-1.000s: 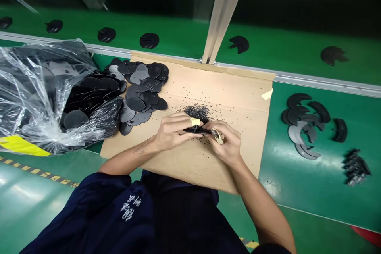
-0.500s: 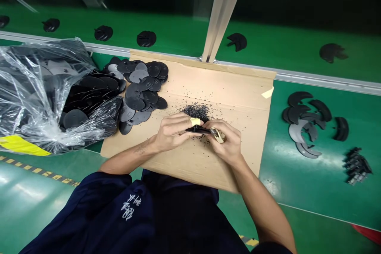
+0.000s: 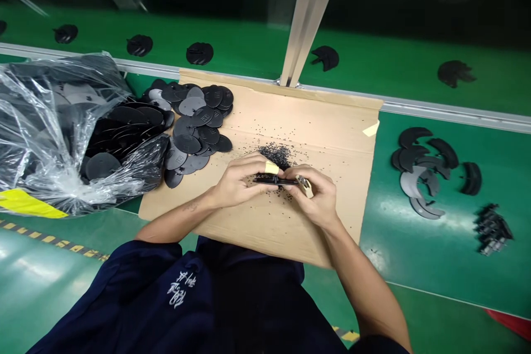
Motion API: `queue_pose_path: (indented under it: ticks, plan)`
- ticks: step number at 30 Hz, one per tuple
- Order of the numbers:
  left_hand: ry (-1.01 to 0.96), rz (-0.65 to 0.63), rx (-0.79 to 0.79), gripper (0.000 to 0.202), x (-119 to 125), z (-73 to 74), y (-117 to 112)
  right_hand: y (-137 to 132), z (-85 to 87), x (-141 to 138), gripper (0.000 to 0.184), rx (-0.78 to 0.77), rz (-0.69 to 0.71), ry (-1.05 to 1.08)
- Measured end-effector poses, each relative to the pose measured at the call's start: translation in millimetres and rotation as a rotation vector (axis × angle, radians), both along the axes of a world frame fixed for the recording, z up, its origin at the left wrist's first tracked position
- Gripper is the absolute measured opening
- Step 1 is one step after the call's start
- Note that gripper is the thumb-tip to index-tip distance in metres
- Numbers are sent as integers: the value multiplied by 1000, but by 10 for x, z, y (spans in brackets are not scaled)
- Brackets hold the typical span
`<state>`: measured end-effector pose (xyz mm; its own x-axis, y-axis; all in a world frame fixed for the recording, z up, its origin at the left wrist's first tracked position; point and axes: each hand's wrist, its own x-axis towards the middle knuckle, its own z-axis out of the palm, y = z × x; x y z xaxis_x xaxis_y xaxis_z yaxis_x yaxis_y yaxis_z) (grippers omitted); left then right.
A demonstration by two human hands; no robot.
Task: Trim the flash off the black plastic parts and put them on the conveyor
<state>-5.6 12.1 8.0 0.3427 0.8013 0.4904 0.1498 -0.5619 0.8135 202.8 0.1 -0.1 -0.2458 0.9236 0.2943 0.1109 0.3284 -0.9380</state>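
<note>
Seeing both hands close together over the cardboard (image 3: 332,138). Left hand (image 3: 243,183) clamped on a thin black piece (image 3: 276,181), which sits level just above the sheet. Right hand (image 3: 317,199) clamped on a taped tool (image 3: 306,186), its tip at the piece's right end. Yellowish tape (image 3: 272,167) wraps one left finger. Black shavings (image 3: 276,156) heaped just beyond the hands, more scattered on the sheet. Black discs (image 3: 199,127) piled left, beside a plastic bag (image 3: 50,138) full of them. Cut black arcs (image 3: 418,171) lie right on the green bench (image 3: 415,265).
</note>
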Motion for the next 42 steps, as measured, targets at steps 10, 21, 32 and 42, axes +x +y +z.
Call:
queue_pose_path:
  ticks: [10,21,32,42]
  plan:
    - [86,78,12,20,-38,14,4,78,19,161,17,204,1,-309]
    - [100,63,39,18,-49,-16,0,77,-86,162,18,434,-43,-608]
    - [62,44,31,18,-34,-64,-13,53,-62,170,18,540,-126,-789]
    - [131,42,13,18,-74,-4,27,60,-141,139,25,405,-139,-695]
